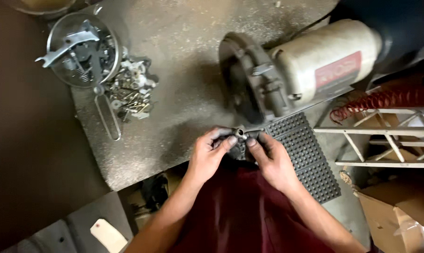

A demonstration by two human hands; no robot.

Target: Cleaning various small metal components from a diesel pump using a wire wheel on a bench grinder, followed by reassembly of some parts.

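Both hands pinch a small dark metal part [240, 135] near the surface's [184, 107] front edge: left hand [209, 152] and right hand [270, 157], fingers closed on it. Greasy fingertips could let it slip into the lap. The motor [296, 70] crowds far right; a screw pile [130, 91] and parts dish [83, 49] lie far left.
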